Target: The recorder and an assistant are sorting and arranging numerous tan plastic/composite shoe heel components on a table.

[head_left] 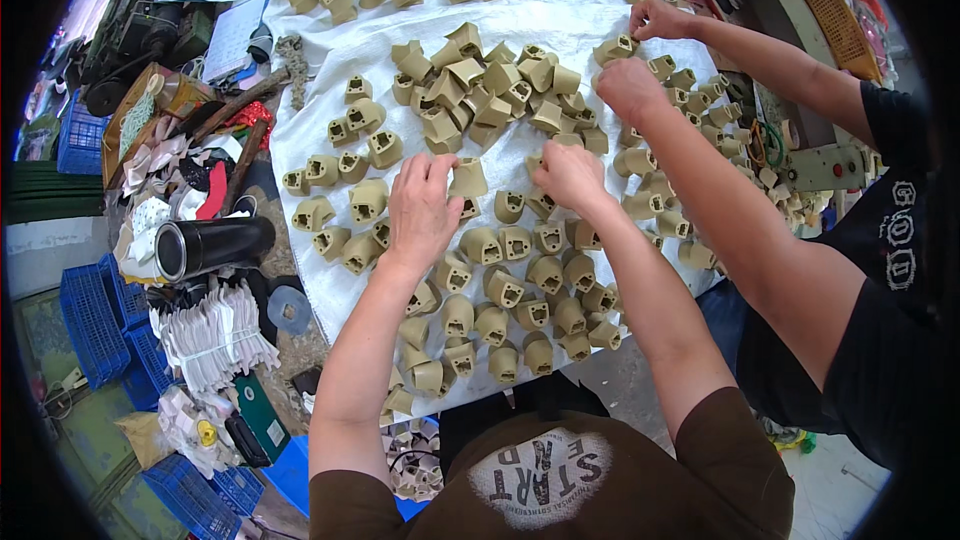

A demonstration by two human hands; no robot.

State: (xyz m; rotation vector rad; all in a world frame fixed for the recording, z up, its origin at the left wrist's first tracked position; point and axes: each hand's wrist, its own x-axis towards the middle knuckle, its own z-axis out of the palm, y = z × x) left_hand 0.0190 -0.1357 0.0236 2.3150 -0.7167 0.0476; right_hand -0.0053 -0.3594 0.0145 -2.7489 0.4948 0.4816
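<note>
Many khaki, flared blocks [490, 105], shaped like shoe heels with a hollow in one end, cover a white sheet [300, 100]. Some lie heaped in the middle; others stand in loose rows nearer me, hollow end up. My left hand [420, 205] pinches one khaki block [468, 178] between thumb and fingers, just in front of the heap. To its right, my right hand [572, 176] has its fingers closed downward at another khaki block [540, 202], partly hidden by the hand.
At the right, a co-worker's two hands [632, 90] handle blocks along the sheet's edge. More blocks lie at the far end. On the left are a black cylinder [215, 245], a tied stack of pale sheets [215, 335] and blue crates [92, 325].
</note>
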